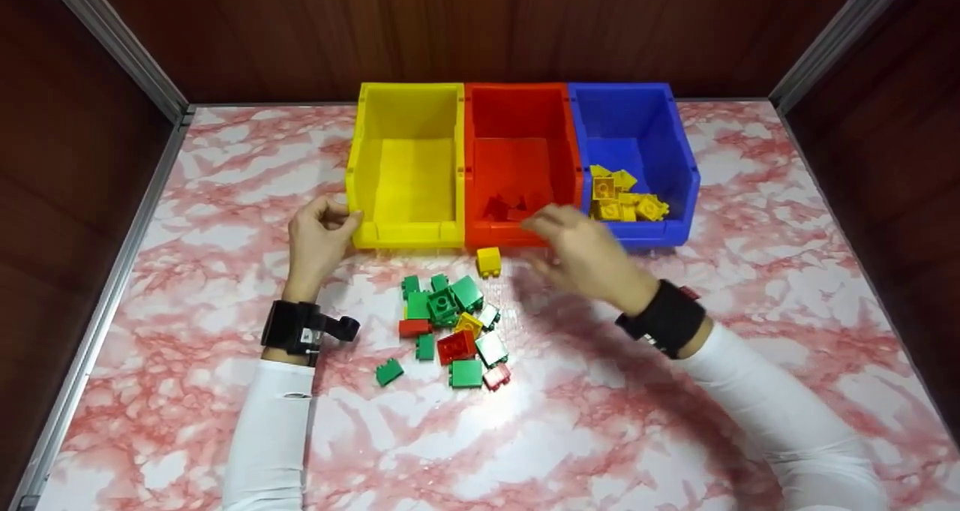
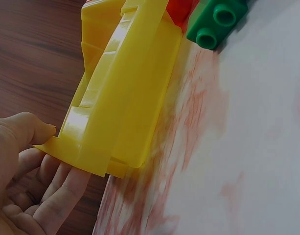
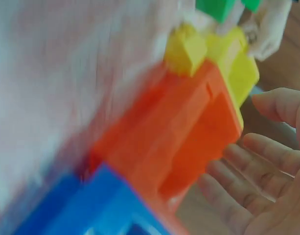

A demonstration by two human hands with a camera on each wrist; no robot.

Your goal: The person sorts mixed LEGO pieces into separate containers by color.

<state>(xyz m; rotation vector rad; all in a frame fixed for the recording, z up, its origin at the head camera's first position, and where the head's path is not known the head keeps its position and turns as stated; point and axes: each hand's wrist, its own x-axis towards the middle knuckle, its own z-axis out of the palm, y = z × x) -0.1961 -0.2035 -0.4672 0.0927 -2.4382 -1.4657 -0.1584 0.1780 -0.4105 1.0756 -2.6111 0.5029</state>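
Observation:
My left hand (image 1: 319, 241) pinches the front left edge of the yellow bin (image 1: 409, 235); in the left wrist view the thumb (image 2: 34, 128) lies inside the rim with fingers beneath it. My right hand (image 1: 589, 260), blurred, hovers by the front of the red bin (image 1: 495, 235), its fingers loosely spread and holding nothing in the right wrist view. Red bricks (image 1: 514, 209) lie in the red bin, and yellow bricks (image 1: 628, 205) in the blue bin (image 1: 656, 233). A lone yellow brick (image 1: 489, 262) sits just in front of the red bin.
Nearer me, a loose pile holds several green bricks (image 1: 466, 293), red bricks (image 1: 456, 347) and a yellow brick (image 1: 469, 323). Glare whitens some of them. One green brick (image 1: 389, 372) lies apart at the left. Dark wooden walls (image 1: 480, 31) enclose the marbled table (image 1: 637, 436).

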